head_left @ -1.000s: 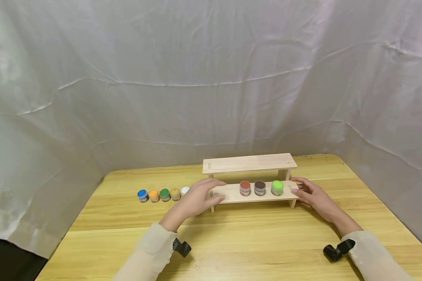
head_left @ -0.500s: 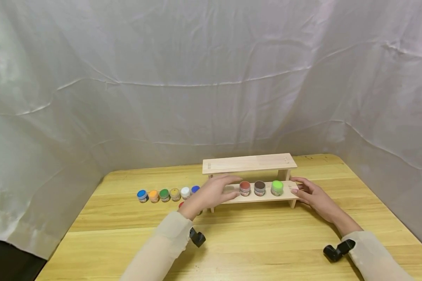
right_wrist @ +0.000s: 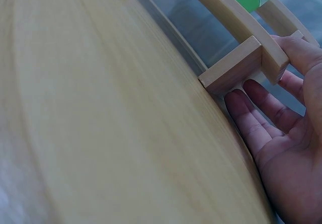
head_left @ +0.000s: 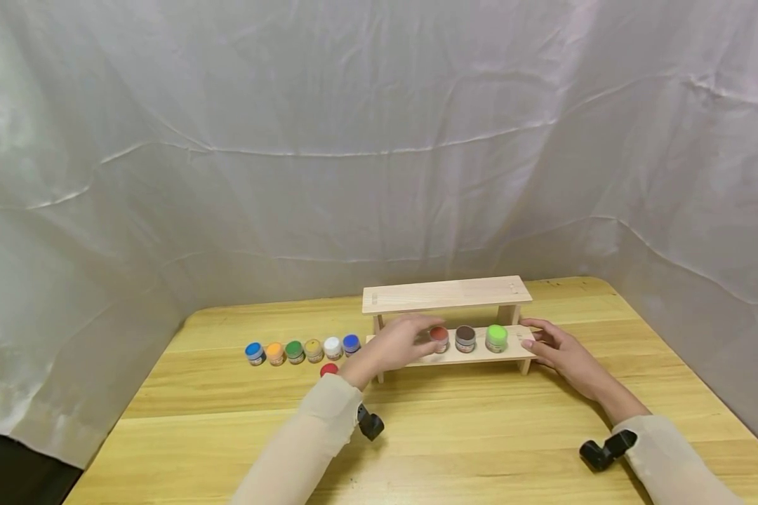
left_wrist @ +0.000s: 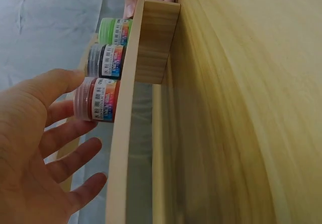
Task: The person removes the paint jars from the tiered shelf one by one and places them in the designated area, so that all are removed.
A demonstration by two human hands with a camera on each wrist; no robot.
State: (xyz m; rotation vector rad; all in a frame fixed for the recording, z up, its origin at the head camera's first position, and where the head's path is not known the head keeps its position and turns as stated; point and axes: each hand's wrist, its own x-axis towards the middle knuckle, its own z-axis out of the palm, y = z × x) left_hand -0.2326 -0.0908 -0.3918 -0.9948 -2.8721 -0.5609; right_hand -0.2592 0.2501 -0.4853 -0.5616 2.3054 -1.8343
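My left hand is at a small paint jar with a reddish-brown lid, on the lower board of a two-tier wooden stand. The thumb tip lies at the lid's edge and the index finger reaches behind it; the other fingers are spread. A firm pinch is not visible. Beside it on that board stand a dark brown paint jar and a light green paint jar. My right hand holds the board's right end, thumb on top, with fingers below by the leg.
Left of the stand, a row of paint jars includes blue, orange, green, yellow, white and dark blue. A red-lidded jar sits in front, partly behind my left sleeve. Grey cloth hangs behind the table.
My left hand has moved right along the lower board to the reddish-brown jar, uncovering the white, dark blue and red jars. My right hand and the stand have stayed put.
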